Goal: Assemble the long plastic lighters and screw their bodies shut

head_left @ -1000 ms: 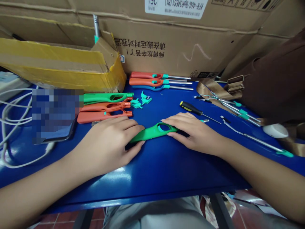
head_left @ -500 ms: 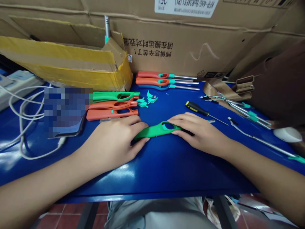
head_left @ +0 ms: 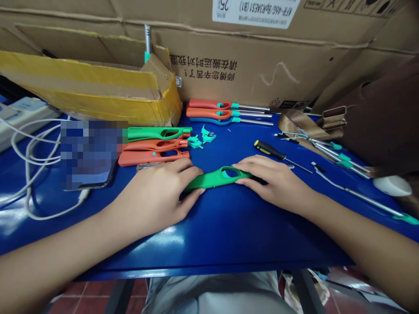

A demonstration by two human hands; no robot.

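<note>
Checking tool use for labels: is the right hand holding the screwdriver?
No, the screwdriver lies on the blue table beyond the right hand, which holds one end of the green handle.

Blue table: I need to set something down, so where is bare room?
Widest: on the table, from the held green handle to the front edge. Smaller: between the teal scraps, the screwdriver and that handle. Crowded: the left, with phone, cables and orange handles; the right, with metal rods and brown strap.

A dark flat phone (head_left: 91,159) and looping white cable (head_left: 84,196) lie toward the left edge of the blue counter (head_left: 235,235); a yellow-taped cardboard box (head_left: 124,98) stands toward its far edge, before a printed brown carton (head_left: 248,54).
</note>
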